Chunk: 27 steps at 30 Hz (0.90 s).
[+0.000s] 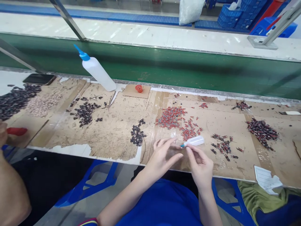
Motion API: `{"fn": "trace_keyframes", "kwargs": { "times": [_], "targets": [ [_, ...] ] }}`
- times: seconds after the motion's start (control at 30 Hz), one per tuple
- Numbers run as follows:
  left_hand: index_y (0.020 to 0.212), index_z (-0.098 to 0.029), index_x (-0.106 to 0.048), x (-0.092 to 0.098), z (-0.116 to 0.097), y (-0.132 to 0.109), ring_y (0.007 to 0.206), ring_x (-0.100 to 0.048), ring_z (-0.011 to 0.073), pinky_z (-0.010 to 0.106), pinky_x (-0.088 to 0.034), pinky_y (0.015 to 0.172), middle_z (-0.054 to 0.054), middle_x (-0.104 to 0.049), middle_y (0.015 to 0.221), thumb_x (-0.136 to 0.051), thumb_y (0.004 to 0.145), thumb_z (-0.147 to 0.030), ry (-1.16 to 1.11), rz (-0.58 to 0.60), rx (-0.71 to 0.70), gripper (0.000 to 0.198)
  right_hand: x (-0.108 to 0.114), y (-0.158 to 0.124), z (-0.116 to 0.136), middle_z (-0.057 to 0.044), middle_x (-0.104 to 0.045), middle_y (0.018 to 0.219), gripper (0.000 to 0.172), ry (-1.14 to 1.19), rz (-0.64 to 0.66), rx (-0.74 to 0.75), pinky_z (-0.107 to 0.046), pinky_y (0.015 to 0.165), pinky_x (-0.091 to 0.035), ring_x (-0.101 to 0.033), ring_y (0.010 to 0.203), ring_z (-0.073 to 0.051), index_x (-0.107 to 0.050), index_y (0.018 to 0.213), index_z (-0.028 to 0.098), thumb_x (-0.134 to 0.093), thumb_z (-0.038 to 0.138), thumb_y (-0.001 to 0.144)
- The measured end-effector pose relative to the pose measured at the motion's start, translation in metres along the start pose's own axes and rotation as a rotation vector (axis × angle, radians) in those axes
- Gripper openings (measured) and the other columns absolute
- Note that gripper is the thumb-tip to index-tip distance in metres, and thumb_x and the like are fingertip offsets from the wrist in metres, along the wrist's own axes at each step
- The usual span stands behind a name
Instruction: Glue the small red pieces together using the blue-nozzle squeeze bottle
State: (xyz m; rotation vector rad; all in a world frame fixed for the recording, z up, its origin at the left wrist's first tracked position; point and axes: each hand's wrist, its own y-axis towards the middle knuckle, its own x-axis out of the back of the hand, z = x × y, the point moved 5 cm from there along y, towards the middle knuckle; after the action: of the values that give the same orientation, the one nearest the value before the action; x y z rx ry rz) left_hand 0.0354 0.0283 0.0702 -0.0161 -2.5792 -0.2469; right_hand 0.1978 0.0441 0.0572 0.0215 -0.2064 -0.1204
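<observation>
My left hand (162, 155) is over the near edge of the cardboard-covered table, fingers stretched out and thumb apart. My right hand (201, 163) is beside it, thumb and forefinger pinched together; whatever is between them is too small to make out. Just behind these fingertips is a small clear bottle (196, 140) with a blue tip pointing left. Whether the right fingertips touch its neck, I cannot tell. Beyond the hands is a pile of small red-and-metal parts (171, 117). Dark parts with red bits (222, 146) are scattered right of my right hand.
Small black parts form piles (137, 135) to the left. A larger dark pile (262, 131) is at right. A white bottle with a blue nozzle (98, 73) and a red cap (139, 88) stand at the back. Another person's arm (11, 188) is at far left.
</observation>
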Motion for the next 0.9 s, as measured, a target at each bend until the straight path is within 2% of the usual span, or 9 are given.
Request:
{"fn": "trace_keyframes", "kwargs": {
  "times": [0.07,0.13,0.23,0.3,0.4,0.5,0.6,0.83,0.9],
  "targets": [
    [0.131,-0.026,-0.05,0.005,0.01,0.001,0.113,-0.058,0.0256,0.047,-0.035,0.1,0.006,-0.072,0.111,-0.064,0.088,-0.031,0.1,-0.038,0.009,0.045,0.029,0.008,-0.013,-0.011,-0.075,0.09,0.028,-0.09,-0.188,-0.03,-0.041,0.083,-0.056,-0.07,0.083,-0.023,-0.074,0.089,0.016,-0.069,0.041,0.077],
    [0.119,-0.027,-0.059,0.021,0.025,0.001,0.114,-0.057,0.0276,0.05,-0.032,0.1,0.006,-0.072,0.112,-0.062,0.089,-0.028,0.247,-0.145,0.036,0.03,0.06,0.016,-0.023,-0.014,-0.074,0.092,0.037,-0.209,-0.36,-0.053,-0.044,0.084,-0.054,-0.069,0.081,-0.025,-0.073,0.093,0.014,-0.067,0.046,0.076],
    [0.1,-0.029,-0.068,0.051,0.051,-0.003,0.111,-0.056,0.031,0.054,-0.028,0.099,0.005,-0.073,0.103,-0.062,0.087,-0.023,0.441,-0.318,0.09,0.015,0.085,0.027,-0.026,-0.018,-0.072,0.102,0.049,-0.453,-0.418,-0.06,-0.048,0.085,-0.051,-0.067,0.082,-0.027,-0.072,0.101,0.012,-0.062,0.053,0.076],
    [0.091,-0.029,-0.07,0.065,0.065,-0.006,0.112,-0.054,0.0336,0.057,-0.025,0.098,0.005,-0.073,0.098,-0.063,0.085,-0.021,0.516,-0.364,0.106,0.012,0.086,0.029,-0.018,-0.02,-0.069,0.106,0.056,-0.629,-0.425,-0.022,-0.049,0.086,-0.049,-0.065,0.086,-0.029,-0.071,0.104,0.011,-0.056,0.059,0.078],
    [0.079,-0.027,-0.07,0.071,0.076,-0.006,0.114,-0.051,0.0359,0.059,-0.023,0.098,0.006,-0.072,0.093,-0.06,0.085,-0.017,0.574,-0.312,0.105,0.015,0.066,0.032,-0.01,-0.018,-0.07,0.094,0.069,-0.721,-0.318,-0.101,-0.047,0.079,-0.047,-0.064,0.076,-0.029,-0.067,0.114,0.01,-0.05,0.067,0.078],
    [0.073,-0.024,-0.069,0.069,0.078,-0.003,0.114,-0.051,0.0359,0.057,-0.026,0.096,0.007,-0.071,0.09,-0.057,0.085,-0.012,0.612,-0.262,0.118,0.02,0.037,0.037,-0.008,-0.012,-0.071,0.08,0.08,-0.752,-0.132,-0.271,-0.044,0.074,-0.046,-0.065,0.075,-0.031,-0.057,0.128,0.008,-0.055,0.068,0.074],
    [0.076,-0.023,-0.068,0.062,0.076,0.0,0.116,-0.05,0.0348,0.052,-0.03,0.095,0.007,-0.072,0.094,-0.058,0.085,-0.01,0.62,-0.217,0.133,0.018,0.022,0.047,-0.007,-0.013,-0.072,0.08,0.083,-0.827,-0.075,-0.321,-0.042,0.077,-0.044,-0.066,0.086,-0.035,-0.055,0.129,0.006,-0.061,0.064,0.07],
    [0.078,-0.024,-0.066,0.016,0.058,0.006,0.101,-0.064,0.0228,0.042,-0.033,0.094,-0.001,-0.075,0.086,-0.067,0.083,-0.011,0.375,-0.06,0.087,0.014,0.025,0.055,-0.025,0.001,-0.059,0.055,0.071,-0.361,-0.029,-0.306,-0.032,0.057,-0.043,-0.057,0.053,-0.02,-0.066,0.104,0.009,-0.062,0.063,0.059],
    [0.075,-0.024,-0.066,0.006,0.055,0.007,0.096,-0.066,0.0214,0.041,-0.034,0.093,-0.002,-0.075,0.084,-0.072,0.079,-0.013,0.31,-0.065,0.117,0.013,0.027,0.053,-0.023,0.0,-0.058,0.054,0.065,-0.394,-0.055,-0.312,-0.032,0.057,-0.042,-0.057,0.053,-0.02,-0.068,0.096,0.011,-0.061,0.064,0.059]
  ]
}}
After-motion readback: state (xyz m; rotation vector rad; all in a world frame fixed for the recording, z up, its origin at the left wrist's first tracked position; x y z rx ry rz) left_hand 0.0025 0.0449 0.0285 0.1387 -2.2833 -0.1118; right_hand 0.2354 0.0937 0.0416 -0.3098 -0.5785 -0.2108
